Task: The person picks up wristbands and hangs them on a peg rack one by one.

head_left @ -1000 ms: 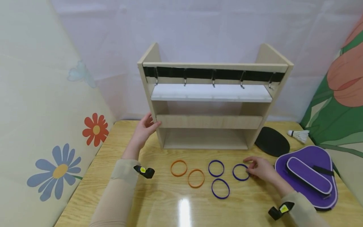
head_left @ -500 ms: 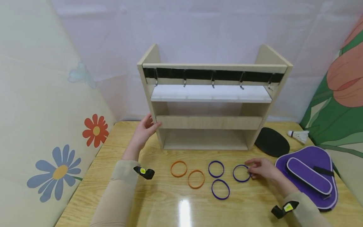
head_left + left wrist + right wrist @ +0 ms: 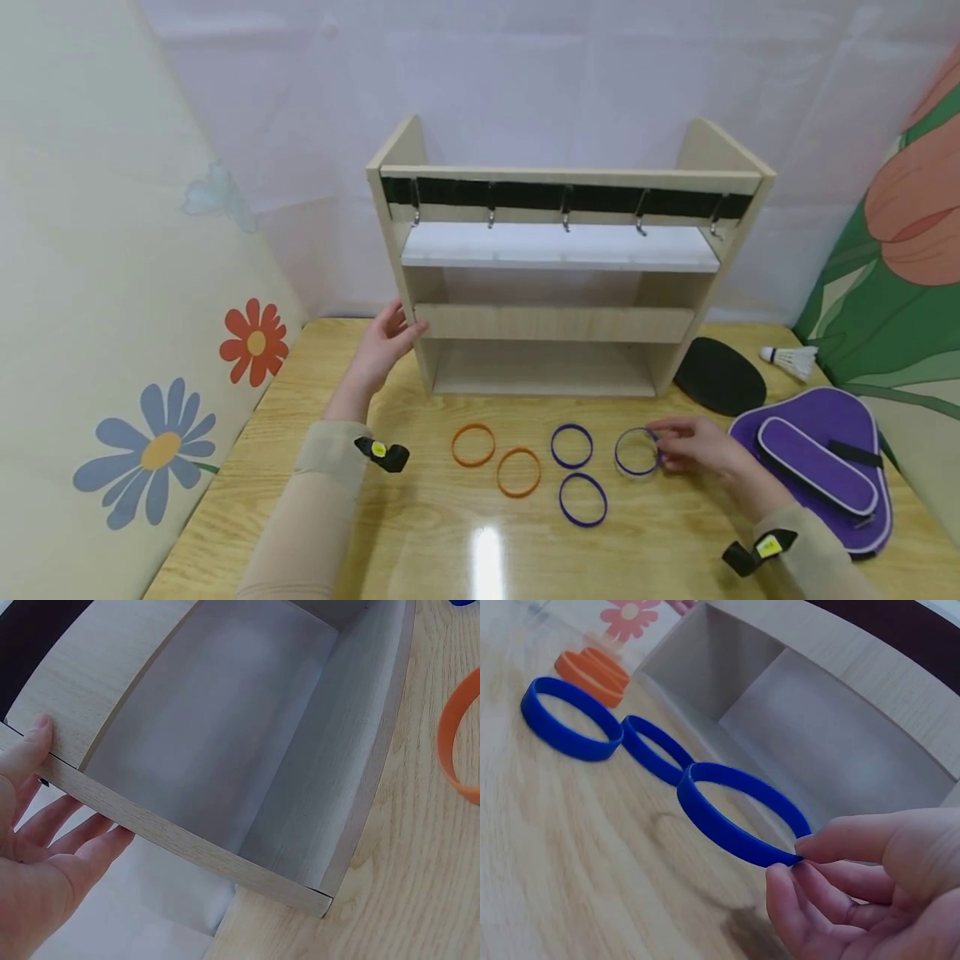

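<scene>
My right hand (image 3: pixel 697 448) pinches a blue silicone wristband (image 3: pixel 739 844) by its edge between thumb and fingers. In the right wrist view the band is raised off the table, with its shadow below. Two more blue wristbands (image 3: pixel 572 446) lie to its left, and beyond them are two orange wristbands (image 3: pixel 473 444). A small wooden shelf (image 3: pixel 551 323) stands behind the bands, with a row of metal hooks (image 3: pixel 566 218) along its top board. My left hand (image 3: pixel 381 346) grips the shelf's left side panel (image 3: pixel 176 836), thumb over the front and fingers against the outer face.
To the right lie a black oval paddle-like piece (image 3: pixel 720 375), a white shuttlecock (image 3: pixel 791 360) and a purple racket case (image 3: pixel 813 467) with white piping, close to my right forearm. The wooden table (image 3: pixel 420 542) meets decorated walls on both sides.
My right hand has lifted the blue wristband slightly off the table, where it lay flat before. My left hand stays on the shelf.
</scene>
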`<state>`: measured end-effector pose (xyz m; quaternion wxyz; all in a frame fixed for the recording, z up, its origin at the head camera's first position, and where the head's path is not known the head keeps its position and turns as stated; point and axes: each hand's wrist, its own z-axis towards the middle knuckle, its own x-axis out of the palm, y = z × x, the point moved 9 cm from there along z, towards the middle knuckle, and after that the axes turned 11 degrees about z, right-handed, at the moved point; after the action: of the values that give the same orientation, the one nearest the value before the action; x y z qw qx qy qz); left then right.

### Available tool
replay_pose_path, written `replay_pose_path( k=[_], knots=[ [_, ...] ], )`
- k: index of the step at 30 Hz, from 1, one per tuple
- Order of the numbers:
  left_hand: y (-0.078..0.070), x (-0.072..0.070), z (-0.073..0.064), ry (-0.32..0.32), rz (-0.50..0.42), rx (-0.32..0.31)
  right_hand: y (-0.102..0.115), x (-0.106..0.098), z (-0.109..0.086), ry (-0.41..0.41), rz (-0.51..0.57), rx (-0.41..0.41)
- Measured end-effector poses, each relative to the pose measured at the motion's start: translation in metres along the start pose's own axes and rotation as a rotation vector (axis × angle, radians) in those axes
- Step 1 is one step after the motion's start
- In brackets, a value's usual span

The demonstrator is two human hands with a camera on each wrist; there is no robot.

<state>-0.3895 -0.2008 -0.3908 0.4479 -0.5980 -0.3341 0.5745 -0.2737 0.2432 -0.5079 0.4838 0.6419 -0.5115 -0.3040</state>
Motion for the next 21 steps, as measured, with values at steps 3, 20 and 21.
replay_pose_path(
  k=[3,20,21],
  knots=[
    [0.000,-0.001,0.001,-0.002,-0.001,0.002,0.005,0.003,0.000,0.020,0.052,-0.004],
    [-0.001,0.000,-0.002,-0.005,-0.022,0.004,0.022,0.029,0.009,0.085,0.139,-0.036],
    [0.000,0.000,-0.002,-0.008,-0.023,-0.001,0.023,0.031,0.010,0.084,0.150,-0.036]
  ],
)
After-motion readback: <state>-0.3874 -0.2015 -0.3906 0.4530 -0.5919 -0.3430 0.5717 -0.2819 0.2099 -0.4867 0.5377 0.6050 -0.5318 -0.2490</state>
